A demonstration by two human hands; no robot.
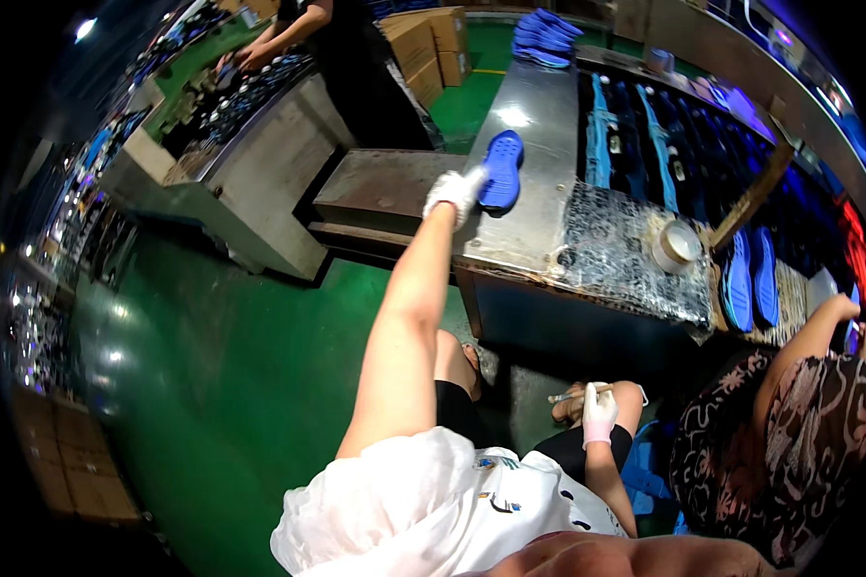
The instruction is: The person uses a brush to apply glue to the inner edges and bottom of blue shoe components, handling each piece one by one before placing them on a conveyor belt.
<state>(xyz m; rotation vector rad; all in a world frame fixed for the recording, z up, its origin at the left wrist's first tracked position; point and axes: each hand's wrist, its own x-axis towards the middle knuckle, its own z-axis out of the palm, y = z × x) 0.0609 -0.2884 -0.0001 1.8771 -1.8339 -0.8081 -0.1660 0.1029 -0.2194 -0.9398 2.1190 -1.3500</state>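
Observation:
My left hand (455,196), in a white glove, reaches forward over the near left edge of the metal bench (546,144). Its fingertips hold the left edge of a blue shoe sole (503,168) that lies lengthwise on the bench. Down by my knee, my right hand (599,413), also gloved in white, is closed around a thin brush (573,394) whose tip points left. Farther back on the bench sits a stack of blue soles (543,38).
A round whitish container (677,246) stands on plastic-wrapped sheeting (606,240). Dark and light-blue shoe parts (601,135) fill the line beyond. At right, a co-worker in a patterned top (779,442) sits by two blue soles (751,279). Another person (356,67) stands at far left.

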